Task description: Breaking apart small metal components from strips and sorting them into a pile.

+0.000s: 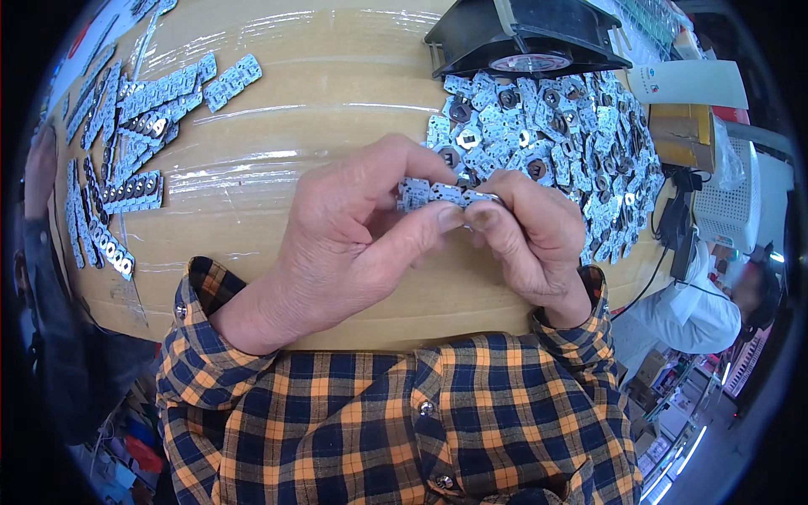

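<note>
Hands (341, 231): both pinching circuit strip (421, 195) | bare tabletop (240, 172) leftward | board pile (602, 172), edge close on right

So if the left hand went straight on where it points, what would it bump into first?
Probably the bare right hand, at the other end of the narrow pale-blue circuit-board strip, though depth is unclear.

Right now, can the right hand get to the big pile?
Probably yes: the pile lies just past the right hand, and the fan stands only at the far edge. But that hand pinches a strip, so it may need to let go.
</note>
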{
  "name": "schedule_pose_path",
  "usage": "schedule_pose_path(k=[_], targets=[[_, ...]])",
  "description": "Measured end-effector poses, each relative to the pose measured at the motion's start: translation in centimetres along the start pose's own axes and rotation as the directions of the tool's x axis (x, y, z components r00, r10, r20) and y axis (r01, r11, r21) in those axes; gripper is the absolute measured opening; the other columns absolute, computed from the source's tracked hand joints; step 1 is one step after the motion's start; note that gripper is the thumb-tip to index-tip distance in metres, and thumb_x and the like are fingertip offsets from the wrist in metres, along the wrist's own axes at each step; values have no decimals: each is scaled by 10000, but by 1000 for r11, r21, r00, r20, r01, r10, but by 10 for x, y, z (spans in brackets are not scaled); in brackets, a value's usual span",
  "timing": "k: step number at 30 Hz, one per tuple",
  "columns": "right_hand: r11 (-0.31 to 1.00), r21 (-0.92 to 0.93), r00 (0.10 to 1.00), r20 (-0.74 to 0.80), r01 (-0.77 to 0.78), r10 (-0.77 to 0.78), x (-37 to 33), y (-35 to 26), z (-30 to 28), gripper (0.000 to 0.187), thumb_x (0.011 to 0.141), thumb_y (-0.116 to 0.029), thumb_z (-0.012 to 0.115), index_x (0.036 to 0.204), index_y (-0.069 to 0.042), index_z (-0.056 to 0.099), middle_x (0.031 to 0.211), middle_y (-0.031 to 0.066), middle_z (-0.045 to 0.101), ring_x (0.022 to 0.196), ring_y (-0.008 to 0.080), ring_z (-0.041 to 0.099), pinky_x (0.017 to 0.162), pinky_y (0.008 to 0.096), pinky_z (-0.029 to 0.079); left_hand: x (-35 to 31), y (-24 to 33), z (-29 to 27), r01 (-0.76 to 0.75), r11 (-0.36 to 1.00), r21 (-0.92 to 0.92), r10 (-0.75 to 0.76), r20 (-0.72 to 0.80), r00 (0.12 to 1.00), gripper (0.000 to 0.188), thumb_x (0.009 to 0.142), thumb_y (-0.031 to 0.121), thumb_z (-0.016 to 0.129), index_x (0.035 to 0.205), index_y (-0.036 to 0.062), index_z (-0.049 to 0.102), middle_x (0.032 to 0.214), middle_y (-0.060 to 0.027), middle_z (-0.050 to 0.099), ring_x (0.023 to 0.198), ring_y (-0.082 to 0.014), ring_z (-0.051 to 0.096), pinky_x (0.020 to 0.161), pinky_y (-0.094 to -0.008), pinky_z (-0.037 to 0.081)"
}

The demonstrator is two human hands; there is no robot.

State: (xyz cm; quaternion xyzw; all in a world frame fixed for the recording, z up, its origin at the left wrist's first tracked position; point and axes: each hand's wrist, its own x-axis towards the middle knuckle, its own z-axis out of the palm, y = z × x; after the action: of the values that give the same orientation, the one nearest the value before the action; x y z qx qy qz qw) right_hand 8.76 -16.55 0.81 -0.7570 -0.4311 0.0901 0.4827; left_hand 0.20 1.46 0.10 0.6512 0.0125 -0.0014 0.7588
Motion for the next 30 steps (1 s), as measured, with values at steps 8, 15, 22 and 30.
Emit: schedule_pose_path(k=[8,15,22,30], targets=[[200,828,807,409,-525,425,-3,-8,-5,301,1011,-227,474,814,-10,545,589,13,532,430,34,399,409,178,309,3,7,-8,146,926,-349,-87,179,980,133,928,26,560,1023,-63,587,826,-102,637,628,-116,639,510,-207,511],[621,652,876,147,-435,460,-3,-11,1,307,1021,-240,441,834,-7,511,636,50,547,443,54,417,415,196,349,1,1,-2,-296,913,281,312,-13,950,231,884,-62,569,1114,-63,593,900,-112,639,667,-131,643,564,-213,505],[691,533,860,158,-488,486,-3,-13,-1,310,1010,-240,475,809,-11,531,596,11,534,447,36,408,420,186,324,2,-1,-2,-439,749,497,486,39,873,275,796,-122,625,1060,-47,625,841,-126,649,658,-156,656,558,-233,496],[688,570,875,124,-449,468,-5,-11,3,258,1002,-203,504,826,-27,575,590,-38,524,464,-3,399,431,161,303,3,-4,-1,-464,702,540,541,19,841,293,783,-119,643,1066,-45,624,808,-118,657,664,-171,663,566,-244,498]])
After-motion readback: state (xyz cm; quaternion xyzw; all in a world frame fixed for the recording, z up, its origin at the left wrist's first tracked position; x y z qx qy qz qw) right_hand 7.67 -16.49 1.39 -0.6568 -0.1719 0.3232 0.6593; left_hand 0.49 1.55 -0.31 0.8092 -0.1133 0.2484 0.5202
